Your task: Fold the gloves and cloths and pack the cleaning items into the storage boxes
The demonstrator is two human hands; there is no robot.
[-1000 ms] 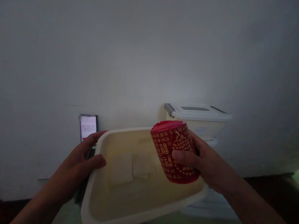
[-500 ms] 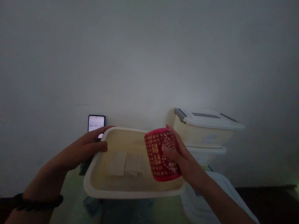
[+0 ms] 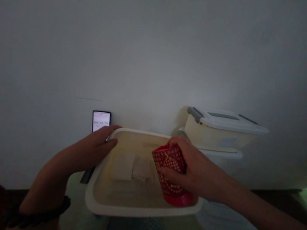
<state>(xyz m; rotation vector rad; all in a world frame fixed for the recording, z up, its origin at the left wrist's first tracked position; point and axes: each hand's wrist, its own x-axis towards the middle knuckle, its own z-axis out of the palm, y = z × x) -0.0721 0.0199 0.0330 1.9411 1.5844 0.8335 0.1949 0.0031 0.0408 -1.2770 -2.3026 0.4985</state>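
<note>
My left hand (image 3: 92, 151) grips the left rim of a white plastic bin (image 3: 134, 212), with the thumb inside and the fingers outside. Two pale, flat, rectangular pieces (image 3: 122, 167) lie side by side on the bin's bottom; I cannot tell what they are. In my right hand (image 3: 191, 168) is a red container with gold characters (image 3: 169, 158), tilted, over the right part of the bin. My fingers wrap its far side and the thumb presses its front. Its lower end is near the bin's front right rim; whether they touch is unclear.
A phone showing a timer (image 3: 101, 119) leans on the wall behind the bin's left corner. To the right stand stacked storage boxes (image 3: 218, 136) with white lids and grey latches. Another pale lid or box (image 3: 227, 221) lies lower right. A dark textured cloth (image 3: 134, 229) shows below the bin.
The red container has moved down and slightly right in my right hand, its lower end now nearer the bin's front rim. The bin appears a little lower, and the view has shifted slightly.
</note>
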